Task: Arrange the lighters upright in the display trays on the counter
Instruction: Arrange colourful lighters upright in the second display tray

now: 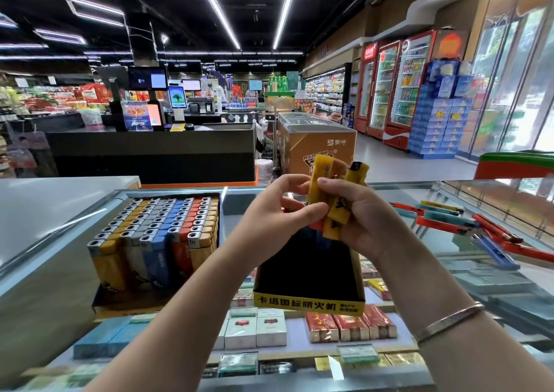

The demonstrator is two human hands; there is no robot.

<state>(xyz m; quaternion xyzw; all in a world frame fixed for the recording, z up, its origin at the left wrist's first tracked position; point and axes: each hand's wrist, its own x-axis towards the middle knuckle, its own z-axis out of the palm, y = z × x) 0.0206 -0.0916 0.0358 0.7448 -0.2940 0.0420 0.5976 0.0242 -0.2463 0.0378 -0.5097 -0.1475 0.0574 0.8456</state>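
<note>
Glass counter [389,194] carries full tray [156,241], lighters upright in colour rows; empty black tray [308,274] beside it, likely next to fill; loose lighters [449,223] lie flat, well right; both hands above empty tray, right hand [356,214] clutching yellow lighters [335,194], left hand [275,208] pinching same bundle, probably squaring it.

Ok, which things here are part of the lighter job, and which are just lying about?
Job:
- yellow lighters, gripped in both hands: left, right
- near-empty black tray
- full tray
- loose lighters on the glass counter

Lying about:
- cigarette packs under the glass
- gold freezer
</note>
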